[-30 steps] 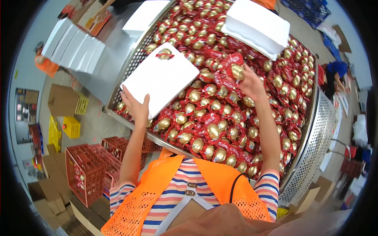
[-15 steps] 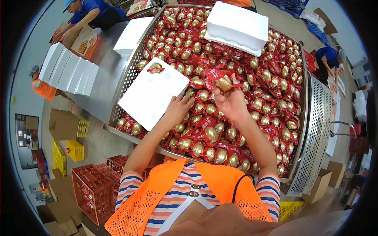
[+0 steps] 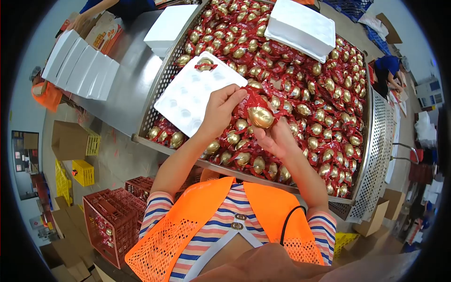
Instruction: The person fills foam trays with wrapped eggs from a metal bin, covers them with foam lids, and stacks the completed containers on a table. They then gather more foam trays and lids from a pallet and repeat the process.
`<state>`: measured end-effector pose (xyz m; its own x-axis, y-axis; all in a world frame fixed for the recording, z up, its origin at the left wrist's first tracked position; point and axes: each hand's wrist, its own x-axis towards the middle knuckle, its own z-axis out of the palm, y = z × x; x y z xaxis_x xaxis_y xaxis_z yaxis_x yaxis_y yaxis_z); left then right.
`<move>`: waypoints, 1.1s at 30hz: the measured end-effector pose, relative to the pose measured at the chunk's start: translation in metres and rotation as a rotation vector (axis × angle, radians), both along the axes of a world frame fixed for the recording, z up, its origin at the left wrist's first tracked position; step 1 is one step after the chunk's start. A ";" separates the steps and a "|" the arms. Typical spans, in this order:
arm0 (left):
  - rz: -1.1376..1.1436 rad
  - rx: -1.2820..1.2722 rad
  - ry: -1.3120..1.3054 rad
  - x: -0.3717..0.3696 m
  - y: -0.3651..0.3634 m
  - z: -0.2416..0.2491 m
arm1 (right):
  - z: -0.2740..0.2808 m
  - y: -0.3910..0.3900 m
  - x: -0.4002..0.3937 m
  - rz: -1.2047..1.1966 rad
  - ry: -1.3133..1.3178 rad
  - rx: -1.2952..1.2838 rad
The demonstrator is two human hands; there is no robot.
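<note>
My left hand (image 3: 221, 109) pinches the red wrapper end of a gold egg (image 3: 260, 117) in front of me. Beneath and right of that egg is my right hand (image 3: 277, 137), its fingers curled against it. Both hands are above a perforated metal bin (image 3: 155, 96) filled with gold eggs in red wrappers. A white foam tray (image 3: 181, 98) with round hollows lies on the eggs to the left, and one wrapped gold egg (image 3: 205, 64) sits in its top corner.
White foam trays (image 3: 300, 28) sit at the bin's far side. More trays (image 3: 82, 66) stand on the metal table (image 3: 117, 91) at left, near a co-worker's arm (image 3: 96, 10). Red crates (image 3: 110, 221) and yellow crates (image 3: 83, 172) are on the floor. Another co-worker (image 3: 387, 70) is at right.
My left hand has risen from beside the tray and taken hold of the egg's wrapper. The egg and my right hand have come lower and nearer. The view has shifted slightly.
</note>
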<state>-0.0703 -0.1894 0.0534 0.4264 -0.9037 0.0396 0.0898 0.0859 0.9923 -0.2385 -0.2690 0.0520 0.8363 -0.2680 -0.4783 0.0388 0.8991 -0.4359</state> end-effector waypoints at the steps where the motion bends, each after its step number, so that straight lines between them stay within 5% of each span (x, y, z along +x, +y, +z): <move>1: -0.007 -0.004 0.057 0.001 0.002 0.001 | -0.008 0.002 0.002 0.016 -0.032 0.024; 7: -0.017 -0.003 0.136 0.022 0.006 -0.012 | -0.027 0.004 0.010 0.082 -0.185 0.076; 8: 0.004 -0.010 0.196 0.025 0.004 -0.015 | -0.023 0.002 0.013 -0.049 -0.072 0.050; 10: 0.054 -0.069 -0.285 0.035 -0.004 -0.027 | -0.011 -0.003 0.020 -0.308 0.152 -0.010; 12: 0.116 -0.128 -0.769 0.042 -0.013 -0.045 | -0.027 -0.027 0.008 -0.286 0.112 -0.456; 14: -0.152 0.039 -1.212 0.038 -0.019 -0.072 | -0.018 -0.041 0.010 -0.324 0.160 -0.709; 19: -0.258 -0.110 -1.788 0.017 -0.027 -0.142 | -0.017 -0.067 0.048 -0.212 0.395 -1.390; 22: -0.539 0.076 -1.641 0.029 -0.043 -0.125 | -0.015 -0.066 0.088 -0.100 0.449 -1.390; 27: -0.337 -0.123 -1.283 0.055 -0.008 -0.104 | -0.030 -0.080 0.143 0.057 0.453 -1.963; 30: -0.369 0.028 -0.657 0.078 0.028 -0.069 | -0.049 -0.087 0.169 0.159 0.421 -2.124; 33: -0.315 0.096 0.447 0.102 0.059 -0.065 | -0.058 -0.084 0.192 0.322 0.533 -2.162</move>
<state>0.0319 -0.1308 -0.0111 0.0910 -0.9809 -0.1719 0.5104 -0.1023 0.8539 -0.0460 -0.3534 -0.0062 0.8803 -0.4567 0.1286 -0.3820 -0.8429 -0.3788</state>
